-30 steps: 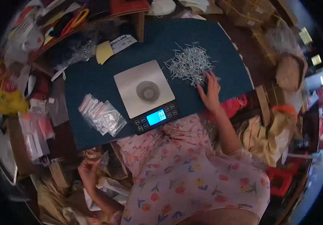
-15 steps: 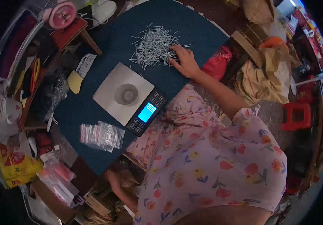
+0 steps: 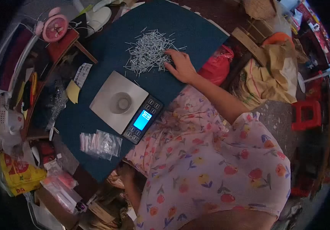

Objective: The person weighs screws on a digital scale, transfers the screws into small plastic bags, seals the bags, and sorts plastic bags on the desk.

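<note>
A loose heap of short silvery nail-like metal pins lies on the dark blue tabletop. My right hand rests at the heap's right edge, thumb and fingers apart, touching the pins. Nearer to me sits a digital scale with a lit blue display; I cannot read its figures surely. On its metal plate stands a small round translucent cup. Beside the scale lie several overlapping clear zip bags. Below the table's near edge, my left hand is in shadow, its fingers hidden.
Left of the table are a pink fan, papers, and a yellow bag. A red bag, a woven sack and a red stool stand on the right. Cardboard lies below the left corner.
The view has shifted slightly, so the table things appear a little further left. My left hand has moved right, closer to my body. My right hand stays at the heap.
</note>
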`<state>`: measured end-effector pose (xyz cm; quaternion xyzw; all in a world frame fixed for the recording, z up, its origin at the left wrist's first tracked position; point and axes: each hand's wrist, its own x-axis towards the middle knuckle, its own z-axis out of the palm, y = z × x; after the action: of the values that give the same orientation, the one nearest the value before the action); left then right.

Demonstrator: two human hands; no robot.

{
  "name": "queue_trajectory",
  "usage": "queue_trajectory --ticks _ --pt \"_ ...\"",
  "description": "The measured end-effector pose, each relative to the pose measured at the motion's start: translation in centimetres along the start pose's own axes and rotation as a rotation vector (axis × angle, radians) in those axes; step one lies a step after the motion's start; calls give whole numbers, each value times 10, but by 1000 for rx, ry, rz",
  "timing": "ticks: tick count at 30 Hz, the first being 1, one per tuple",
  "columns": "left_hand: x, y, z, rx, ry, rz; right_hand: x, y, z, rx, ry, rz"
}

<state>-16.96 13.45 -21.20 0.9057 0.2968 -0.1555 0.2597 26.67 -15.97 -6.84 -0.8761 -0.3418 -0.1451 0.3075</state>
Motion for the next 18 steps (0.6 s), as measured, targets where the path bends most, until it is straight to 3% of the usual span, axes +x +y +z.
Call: queue_trajectory --ticks 18 --pt "-26 10 8 63 29 -158 -2 0 -7 122 63 6"
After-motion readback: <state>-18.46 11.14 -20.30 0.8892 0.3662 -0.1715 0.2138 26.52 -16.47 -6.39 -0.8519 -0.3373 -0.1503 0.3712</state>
